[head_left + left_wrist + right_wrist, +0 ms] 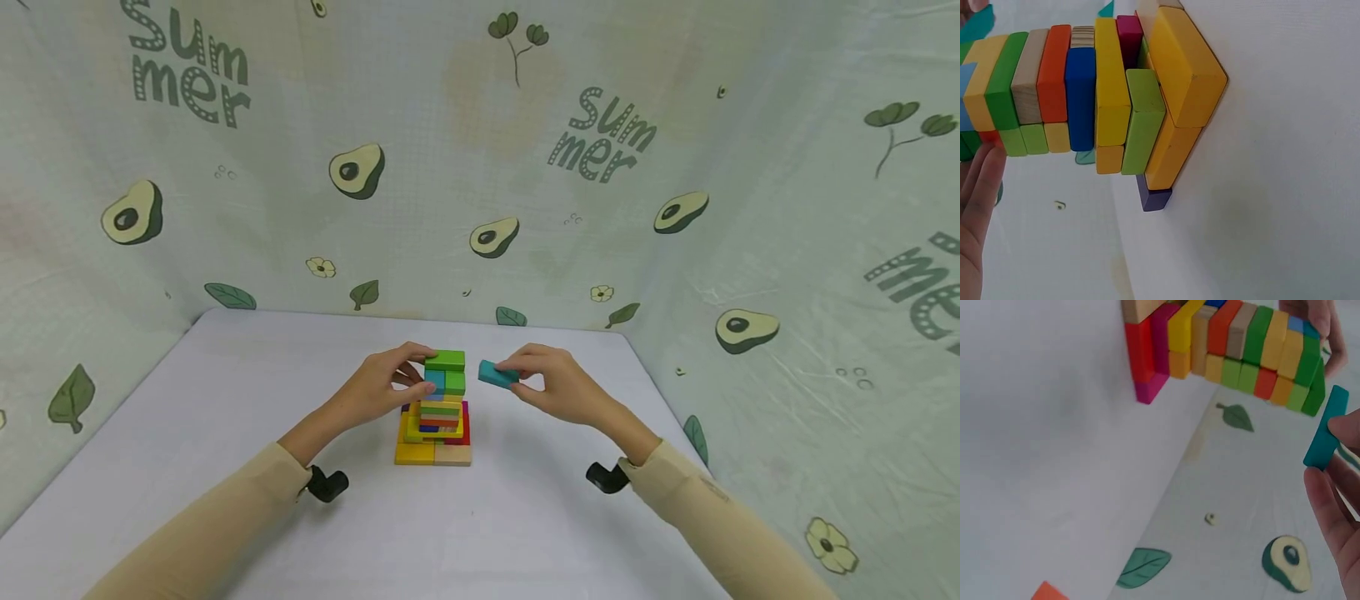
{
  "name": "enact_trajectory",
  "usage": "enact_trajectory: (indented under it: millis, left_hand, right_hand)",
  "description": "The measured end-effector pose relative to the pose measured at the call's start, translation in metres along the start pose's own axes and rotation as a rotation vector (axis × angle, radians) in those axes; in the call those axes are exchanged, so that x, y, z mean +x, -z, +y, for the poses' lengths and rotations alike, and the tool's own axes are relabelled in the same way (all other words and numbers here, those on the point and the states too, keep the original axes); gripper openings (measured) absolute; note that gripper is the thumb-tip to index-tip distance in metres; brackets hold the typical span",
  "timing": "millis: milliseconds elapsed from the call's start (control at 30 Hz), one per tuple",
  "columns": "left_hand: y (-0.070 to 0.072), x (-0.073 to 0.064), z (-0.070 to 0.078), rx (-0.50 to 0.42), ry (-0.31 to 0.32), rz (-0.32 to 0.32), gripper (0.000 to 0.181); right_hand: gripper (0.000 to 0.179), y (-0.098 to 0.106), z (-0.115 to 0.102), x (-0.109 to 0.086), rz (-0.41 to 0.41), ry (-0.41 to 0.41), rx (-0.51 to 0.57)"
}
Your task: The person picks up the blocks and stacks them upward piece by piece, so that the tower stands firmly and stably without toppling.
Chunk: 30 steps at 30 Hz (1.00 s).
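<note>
A tower of colored wooden blocks stands on the table, wider at its base, with green blocks at the top. My left hand holds the tower's upper left side, its thumb by a blue block and a finger at the top green one. In the left wrist view, fingers lie along the tower's side near a red block. To the right of the tower top, my right hand pinches a teal block between thumb and fingers, apart from the tower.
The white table reaches back to a hanging cloth printed with avocados and leaves. Black wrist mounts sit under both sleeves. The corner of an orange object shows low in the right wrist view.
</note>
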State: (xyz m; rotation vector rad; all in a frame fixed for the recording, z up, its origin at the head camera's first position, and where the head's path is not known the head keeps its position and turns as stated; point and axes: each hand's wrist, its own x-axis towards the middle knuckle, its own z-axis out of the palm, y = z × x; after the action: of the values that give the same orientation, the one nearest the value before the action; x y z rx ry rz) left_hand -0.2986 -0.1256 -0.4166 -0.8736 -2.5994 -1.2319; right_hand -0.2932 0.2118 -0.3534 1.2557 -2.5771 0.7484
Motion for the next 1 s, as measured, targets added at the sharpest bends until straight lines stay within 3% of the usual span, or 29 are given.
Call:
enact_trajectory:
  millis: [200,433,1000]
  left_hand:
    - [0.001,0.000,-0.003,-0.008,-0.015,-0.004,0.054]
    - [0.002,0.001,-0.004,-0.018,-0.049,-0.013,0.053]
    - [0.004,0.001,-0.004,0.010,-0.058,-0.011,0.058]
  right_hand:
    - [0.034,-0.005,-0.025,0.024,-0.043,0.057,0.018]
    - [0.032,-0.016,-0.034,0.042,-0.083,0.087,0.000]
    - [0.028,-0.027,-0.038,0.051,-0.085,0.069,-0.033]
